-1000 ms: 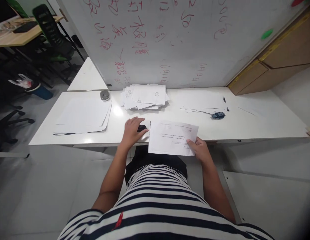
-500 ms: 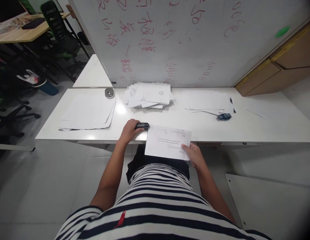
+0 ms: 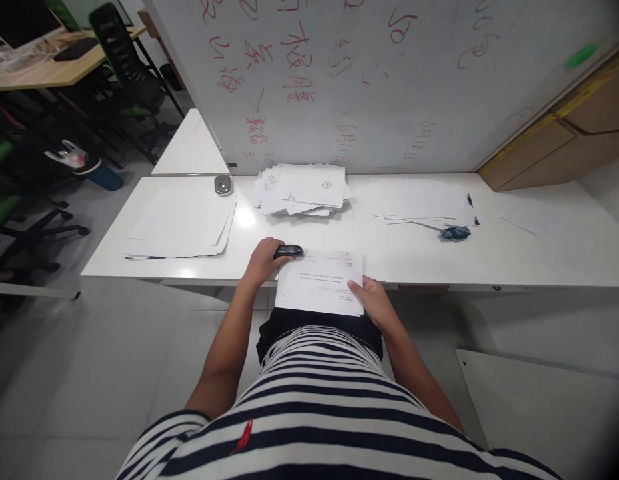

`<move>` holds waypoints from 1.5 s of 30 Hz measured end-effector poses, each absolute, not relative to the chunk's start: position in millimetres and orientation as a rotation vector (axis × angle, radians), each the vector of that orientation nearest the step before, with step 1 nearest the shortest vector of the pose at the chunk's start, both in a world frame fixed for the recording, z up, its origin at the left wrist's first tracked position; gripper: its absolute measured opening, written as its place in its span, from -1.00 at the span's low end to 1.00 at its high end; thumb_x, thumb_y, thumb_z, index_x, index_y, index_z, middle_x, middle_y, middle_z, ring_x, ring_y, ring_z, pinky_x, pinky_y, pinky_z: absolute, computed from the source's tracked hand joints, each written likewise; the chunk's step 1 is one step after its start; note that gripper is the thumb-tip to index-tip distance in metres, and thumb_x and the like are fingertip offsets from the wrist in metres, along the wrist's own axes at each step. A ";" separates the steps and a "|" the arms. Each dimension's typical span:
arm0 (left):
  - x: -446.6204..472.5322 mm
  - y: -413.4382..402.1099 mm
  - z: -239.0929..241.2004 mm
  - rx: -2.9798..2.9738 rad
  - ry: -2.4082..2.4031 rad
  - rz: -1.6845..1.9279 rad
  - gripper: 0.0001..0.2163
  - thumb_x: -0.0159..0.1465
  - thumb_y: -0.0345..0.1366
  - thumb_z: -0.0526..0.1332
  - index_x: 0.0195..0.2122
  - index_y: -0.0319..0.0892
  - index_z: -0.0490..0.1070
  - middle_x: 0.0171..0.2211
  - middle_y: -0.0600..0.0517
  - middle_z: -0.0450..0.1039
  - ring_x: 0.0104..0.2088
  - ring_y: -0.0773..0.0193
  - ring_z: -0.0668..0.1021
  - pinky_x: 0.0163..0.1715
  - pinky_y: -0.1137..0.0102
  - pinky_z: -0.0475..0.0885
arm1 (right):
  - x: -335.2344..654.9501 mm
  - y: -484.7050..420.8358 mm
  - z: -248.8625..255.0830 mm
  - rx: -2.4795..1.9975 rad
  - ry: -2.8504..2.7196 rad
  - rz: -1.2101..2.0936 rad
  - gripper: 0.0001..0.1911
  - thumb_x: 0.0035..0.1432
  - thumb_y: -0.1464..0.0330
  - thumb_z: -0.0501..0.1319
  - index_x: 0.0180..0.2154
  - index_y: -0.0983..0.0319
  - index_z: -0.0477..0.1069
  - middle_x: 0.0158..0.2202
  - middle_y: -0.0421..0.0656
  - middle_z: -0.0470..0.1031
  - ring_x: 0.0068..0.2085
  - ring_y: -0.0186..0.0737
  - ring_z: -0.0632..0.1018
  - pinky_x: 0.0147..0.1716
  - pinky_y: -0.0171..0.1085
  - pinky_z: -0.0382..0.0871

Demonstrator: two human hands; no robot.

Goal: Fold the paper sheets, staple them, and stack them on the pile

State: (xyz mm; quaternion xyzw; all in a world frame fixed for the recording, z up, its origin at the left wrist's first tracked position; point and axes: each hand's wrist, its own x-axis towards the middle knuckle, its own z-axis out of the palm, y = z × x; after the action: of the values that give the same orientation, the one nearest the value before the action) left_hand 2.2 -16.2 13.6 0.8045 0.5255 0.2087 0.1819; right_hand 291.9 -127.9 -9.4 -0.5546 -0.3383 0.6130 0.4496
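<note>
My left hand [image 3: 265,261] is closed around a black stapler [image 3: 289,251] at the front of the white table. In my right hand [image 3: 373,298] is a printed sheet of paper [image 3: 319,283], pinched at its right edge with the thumb on top. The paper's upper left part lies at the stapler's front end, partly under it; whether it sits between the jaws I cannot tell. The lower part of the paper juts past the table's front edge. A second layer shows at the paper's lower right corner.
A messy pile of papers [image 3: 312,190] lies at the back against the whiteboard [image 3: 369,87]. Larger white sheets [image 3: 182,227] lie at the left, near a small grey device [image 3: 222,185]. To the right are a dark blue crumpled item [image 3: 454,233] and cardboard boxes [image 3: 539,147].
My right hand has slid the paper left, so its upper left part now reaches the stapler. My left hand stays in place on the stapler. The view has shifted slightly.
</note>
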 end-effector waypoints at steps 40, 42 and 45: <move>28.5 -9.9 22.9 1.850 1.760 1.137 -0.65 0.36 -0.10 -0.11 -0.34 -0.11 0.38 -0.32 -0.03 0.44 -0.19 0.17 0.44 -0.13 0.25 0.33 | 355.9 -110.7 20.4 -1.570 -1.007 1.192 -0.56 -0.10 0.07 0.37 -0.25 0.25 0.55 -0.29 -0.08 0.63 -0.28 0.01 0.61 -0.29 -0.10 0.48; 22.9 -14.1 13.1 1.995 1.699 0.957 -0.64 0.37 -0.12 -0.11 -0.33 -0.11 0.42 -0.29 -0.04 0.46 -0.18 0.14 0.45 -0.11 0.21 0.31 | 389.3 -108.4 45.8 -1.587 -0.938 1.139 -0.56 -0.14 0.08 0.40 -0.27 0.25 0.55 -0.33 -0.09 0.63 -0.35 0.00 0.61 -0.36 -0.12 0.48; 21.6 -12.6 3.8 2.046 1.708 0.907 -0.63 0.37 -0.10 -0.13 -0.34 -0.09 0.42 -0.30 -0.04 0.47 -0.20 0.12 0.46 -0.14 0.20 0.32 | 417.2 -110.9 70.8 -1.439 -0.738 1.077 -0.54 -0.20 0.08 0.43 -0.25 0.19 0.54 -0.32 -0.10 0.64 -0.38 0.02 0.62 -0.38 -0.08 0.50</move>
State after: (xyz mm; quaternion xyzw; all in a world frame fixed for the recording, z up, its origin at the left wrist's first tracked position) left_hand 21.6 -12.6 3.8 0.7170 0.5987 0.3180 0.1623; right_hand 417.2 -110.9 70.8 -0.6114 -0.3135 0.4579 0.5641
